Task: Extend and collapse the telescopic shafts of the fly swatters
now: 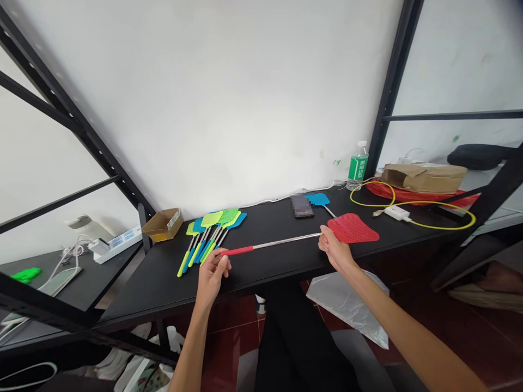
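Note:
A fly swatter with a red mesh head (353, 228) lies level above the black desk (278, 269), its long metal shaft (286, 242) running left to a red grip (239, 250). My left hand (211, 277) pinches that red grip at its end. My right hand (335, 250) holds the shaft just below the mesh head. Several yellow-green and blue swatters (212, 237) lie fanned together on the desk behind my left hand. A small blue swatter (318, 200) lies farther right, partly under a dark phone (302, 206).
A small cardboard tray (162, 225) sits at the desk's left end. At the right are a water bottle (358, 166), a yellow cable (433, 209), a white charger (395, 213) and a brown paper package (424, 177). Black shelf uprights (392, 81) flank the desk.

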Motion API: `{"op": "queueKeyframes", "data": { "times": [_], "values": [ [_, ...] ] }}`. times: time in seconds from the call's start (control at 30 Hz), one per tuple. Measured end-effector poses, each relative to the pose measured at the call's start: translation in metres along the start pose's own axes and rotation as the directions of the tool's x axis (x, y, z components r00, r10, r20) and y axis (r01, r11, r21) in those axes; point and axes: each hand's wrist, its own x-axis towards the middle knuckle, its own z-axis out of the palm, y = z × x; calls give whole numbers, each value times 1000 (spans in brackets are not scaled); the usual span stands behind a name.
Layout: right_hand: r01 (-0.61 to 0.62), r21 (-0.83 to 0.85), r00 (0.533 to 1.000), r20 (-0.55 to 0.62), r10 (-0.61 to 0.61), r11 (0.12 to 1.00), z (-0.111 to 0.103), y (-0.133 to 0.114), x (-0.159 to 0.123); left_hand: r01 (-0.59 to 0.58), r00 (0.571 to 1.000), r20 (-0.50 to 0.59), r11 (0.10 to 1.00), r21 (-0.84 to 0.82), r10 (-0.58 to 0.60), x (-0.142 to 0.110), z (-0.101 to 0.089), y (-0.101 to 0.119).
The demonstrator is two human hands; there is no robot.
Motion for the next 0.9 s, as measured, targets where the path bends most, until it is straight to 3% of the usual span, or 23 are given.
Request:
{"op": "queueKeyframes", "data": {
  "times": [0.27,0.6,0.8,0.9],
  "values": [
    [15,-3,1000,15,-15,1000,0,1,-1,-19,1000,4,998,61,19,-2,3,7],
    [38,-59,996,83,-33,998,2,0,-4,91,994,-61,995,36,-89,-3,1,3],
    [-55,8,997,51,55,998,0,-1,-1,121,991,-54,993,14,-120,-2,2,4],
    [-71,57,994,91,66,996,0,-5,-1,119,993,-25,993,-3,-119,-2,1,4]
  ]
}}
